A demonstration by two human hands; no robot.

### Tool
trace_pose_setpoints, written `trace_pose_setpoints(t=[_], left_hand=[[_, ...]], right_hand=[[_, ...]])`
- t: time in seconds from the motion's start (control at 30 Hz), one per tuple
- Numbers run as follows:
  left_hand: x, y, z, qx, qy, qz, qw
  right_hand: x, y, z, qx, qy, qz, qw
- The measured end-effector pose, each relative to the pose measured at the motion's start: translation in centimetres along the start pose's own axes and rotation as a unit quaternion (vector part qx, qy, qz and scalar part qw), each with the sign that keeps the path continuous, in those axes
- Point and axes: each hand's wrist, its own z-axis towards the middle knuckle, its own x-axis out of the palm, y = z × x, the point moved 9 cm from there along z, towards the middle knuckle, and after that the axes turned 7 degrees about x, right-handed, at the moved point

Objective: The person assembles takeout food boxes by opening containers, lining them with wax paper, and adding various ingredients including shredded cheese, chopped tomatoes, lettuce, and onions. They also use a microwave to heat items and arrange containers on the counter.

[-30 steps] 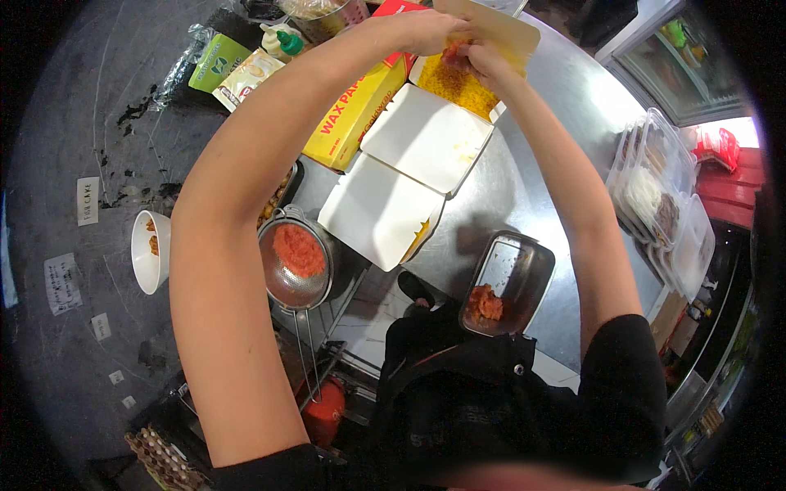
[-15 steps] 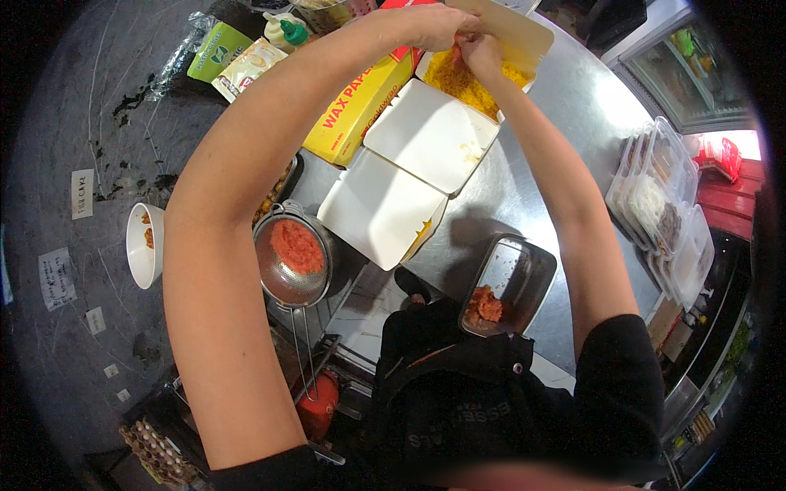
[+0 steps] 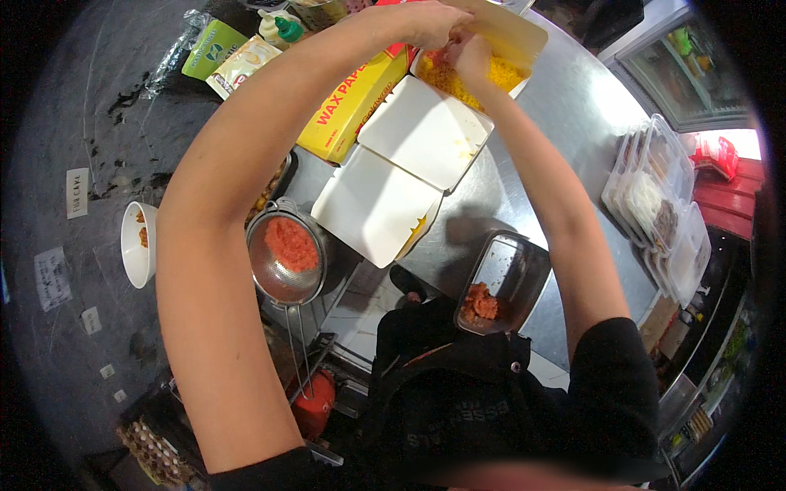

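At the far end of the steel counter, both hands are over an open takeaway box (image 3: pixel 517 26) of bright yellow, rice-like food (image 3: pixel 501 75). My left hand (image 3: pixel 435 24) is at the box's upper left, fingers bent and drawn together. My right hand (image 3: pixel 472 62) is just below it, curled and blurred by motion. Orange-red crumbly food shows by the fingertips; whatever the fingers grip is mostly hidden. Nearer me are two white boxes with lids down, a far one (image 3: pixel 426 131) and a near one (image 3: pixel 377 204), yellow bits at the near one's edge.
A strainer (image 3: pixel 288 282) of orange-red crumbly food stands left; a metal pan (image 3: pixel 524 274) with a clump of similar food is right. A yellow wax-paper carton (image 3: pixel 336 123) lies beside the boxes. Also around are a white bowl (image 3: pixel 139 254) and stacked clear containers (image 3: pixel 655 192).
My right hand has shifted slightly left and down over the yellow food and is now blurred. The whole view has moved a little to the left. Both hands stay at the box.
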Motion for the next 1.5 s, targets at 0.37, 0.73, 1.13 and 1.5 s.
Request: trace_pose_setpoints(t=[0.37,0.73,1.13,1.5], left_hand=[[0.1,0.3,0.5,0.054,-0.019,0.021,0.998],[0.4,1.3,0.0,0.029,-0.019,0.028,0.999],[0.1,0.3,-0.2,0.052,-0.014,-0.022,0.998],[0.0,0.7,-0.3,0.008,0.003,0.02,1.0]], right_hand=[[1.0,-2.4,1.0,-0.059,0.135,-0.178,0.973],[2.7,-0.2,-0.4,-0.104,0.122,-0.142,0.977],[0.9,-0.5,-0.1,-0.171,0.059,-0.18,0.967],[1.6,-0.4,-1.6,-0.157,0.11,-0.272,0.943]])
